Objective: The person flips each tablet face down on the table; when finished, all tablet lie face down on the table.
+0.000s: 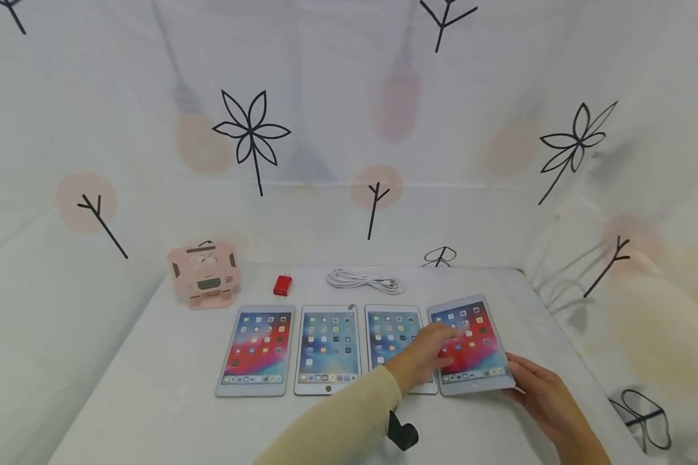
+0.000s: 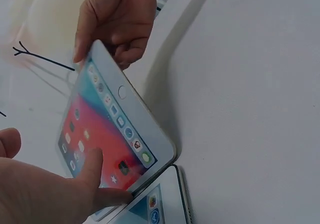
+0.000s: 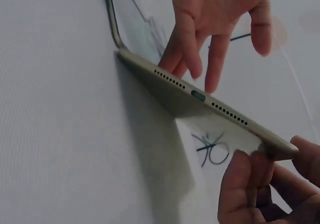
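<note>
The rightmost of a row of white-framed tablets [image 1: 481, 349] shows a red and blue home screen and is tilted, its right side raised off the table. My right hand [image 1: 543, 395] pinches its lower right corner, thumb on one face and fingers beneath, as the right wrist view shows. My left hand [image 1: 420, 354] reaches across with fingers extended, touching near the tablet's left edge. In the left wrist view, the tablet's lower left corner meets the neighbouring tablet [image 2: 172, 189]. That neighbour is partly hidden under my left hand in the head view.
Two more lit tablets, a second one [image 1: 328, 352] and a leftmost one [image 1: 254, 352], lie flat alongside. Behind them are a pink tablet case [image 1: 206, 274], a red charger plug [image 1: 282, 285] and a coiled white cable [image 1: 363, 281]. A patterned white curtain [image 1: 326, 213] encloses the table.
</note>
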Motion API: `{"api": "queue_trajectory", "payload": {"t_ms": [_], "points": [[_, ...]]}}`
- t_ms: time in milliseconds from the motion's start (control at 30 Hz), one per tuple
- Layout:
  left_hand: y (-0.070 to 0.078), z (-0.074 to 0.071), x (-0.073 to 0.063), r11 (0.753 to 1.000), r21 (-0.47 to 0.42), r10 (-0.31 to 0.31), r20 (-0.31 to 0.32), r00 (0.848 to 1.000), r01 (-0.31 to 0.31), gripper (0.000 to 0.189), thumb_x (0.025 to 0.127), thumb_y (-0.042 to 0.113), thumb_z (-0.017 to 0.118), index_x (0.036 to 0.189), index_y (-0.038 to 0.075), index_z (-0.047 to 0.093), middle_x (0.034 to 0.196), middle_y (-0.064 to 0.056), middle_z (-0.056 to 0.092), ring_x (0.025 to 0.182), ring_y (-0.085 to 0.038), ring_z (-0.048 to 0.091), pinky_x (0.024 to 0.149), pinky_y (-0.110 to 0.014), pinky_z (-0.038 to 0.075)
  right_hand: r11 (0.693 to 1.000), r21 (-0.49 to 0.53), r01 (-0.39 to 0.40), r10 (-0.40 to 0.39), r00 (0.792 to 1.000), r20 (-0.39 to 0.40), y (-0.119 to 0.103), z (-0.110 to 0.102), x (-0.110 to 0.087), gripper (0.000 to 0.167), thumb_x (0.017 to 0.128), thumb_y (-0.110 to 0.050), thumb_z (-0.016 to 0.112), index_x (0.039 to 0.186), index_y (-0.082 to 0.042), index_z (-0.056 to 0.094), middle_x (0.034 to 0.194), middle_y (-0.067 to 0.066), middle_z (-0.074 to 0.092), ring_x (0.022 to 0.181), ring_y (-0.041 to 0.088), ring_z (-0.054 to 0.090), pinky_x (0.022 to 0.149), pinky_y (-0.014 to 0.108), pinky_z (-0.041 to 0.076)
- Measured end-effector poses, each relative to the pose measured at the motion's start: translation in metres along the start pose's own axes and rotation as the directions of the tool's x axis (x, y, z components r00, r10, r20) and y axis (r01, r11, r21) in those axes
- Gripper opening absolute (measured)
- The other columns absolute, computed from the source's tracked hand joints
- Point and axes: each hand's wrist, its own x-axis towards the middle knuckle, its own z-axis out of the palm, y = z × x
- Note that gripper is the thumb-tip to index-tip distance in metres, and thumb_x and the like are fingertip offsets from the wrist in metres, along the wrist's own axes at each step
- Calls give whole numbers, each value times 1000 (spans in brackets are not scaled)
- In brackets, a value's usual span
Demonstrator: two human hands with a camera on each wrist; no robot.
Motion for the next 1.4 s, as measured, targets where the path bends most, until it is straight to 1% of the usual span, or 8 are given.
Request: {"api": "queue_trajectory", "payload": {"t_ms": [200, 400, 567, 733, 1000, 1133, 1267, 1400], "points": [[5, -1, 1, 1000, 11, -28, 55, 998, 27, 52, 92, 30, 73, 138, 10, 56, 129, -7, 58, 124, -30, 52, 107, -52, 49, 955, 159, 250, -272, 953, 136, -11, 23, -4, 39, 108, -3, 43, 123, -20, 75, 116, -4, 75, 96, 17, 73, 83, 33, 62], [6, 3, 2, 999, 8, -35, 161, 986, 34, 63, 96, 41, 69, 153, 30, 45, 133, -17, 56, 119, -43, 56, 102, -68, 46, 916, -241, 321, -333, 943, -8, -30, 56, -17, 37, 103, -7, 58, 134, 12, 59, 119, 4, 74, 93, 11, 73, 74, 30, 63], [4, 10, -3, 999, -39, -13, 217, 976, 22, 63, 97, 42, 68, 155, 36, 41, 118, -18, 61, 108, -40, 63, 96, -74, 46, 757, -622, 200, -297, 953, -56, -46, 79, -34, 48, 101, -21, 64, 140, 6, 57, 128, 23, 68, 101, 22, 74, 79, 37, 62], [1, 16, -7, 993, -116, 45, 187, 981, -24, 68, 97, 24, 69, 157, 31, 39, 110, -13, 66, 98, -32, 68, 90, -71, 50, 630, -751, 196, -356, 933, -55, -46, 91, -41, 47, 98, -22, 67, 138, 3, 60, 121, 24, 70, 100, 36, 74, 74, 43, 62], [-2, 4, -4, 960, -253, 162, 156, 974, -119, 66, 94, 7, 61, 156, 22, 42, 122, -20, 64, 104, -33, 67, 91, -58, 55, 602, -748, 279, -363, 930, 54, -37, 76, -36, 63, 94, -30, 74, 146, -1, 52, 147, 28, 51, 131, 49, 51, 96, 62, 51], [-7, -5, -1, 942, -310, 186, 162, 969, -129, 62, 95, 3, 58, 154, 19, 45, 129, -21, 63, 118, -40, 64, 101, -63, 48, 694, -708, 134, -145, 988, 45, -30, 47, -27, 88, 94, -33, 74, 158, 4, 25, 155, 41, 28, 136, 59, 39, 98, 69, 46], [-13, -7, 1, 942, -305, 188, 131, 973, -141, 55, 97, 3, 57, 150, 17, 50, 127, -17, 66, 117, -37, 66, 99, -57, 52, 770, -638, 22, 13, 999, 51, -23, 26, -19, 101, 93, -28, 74, 158, 10, 7, 148, 42, 38, 120, 45, 60, 92, 50, 56], [-18, -4, 0, 958, -240, 179, 78, 981, -156, 44, 100, 5, 57, 143, 13, 56, 121, -12, 68, 113, -32, 68, 97, -53, 55, 771, -636, 26, 19, 998, 63, -17, 17, -15, 101, 90, -23, 78, 154, 17, 12, 134, 32, 53, 105, 25, 61, 81, 33, 54]]}}
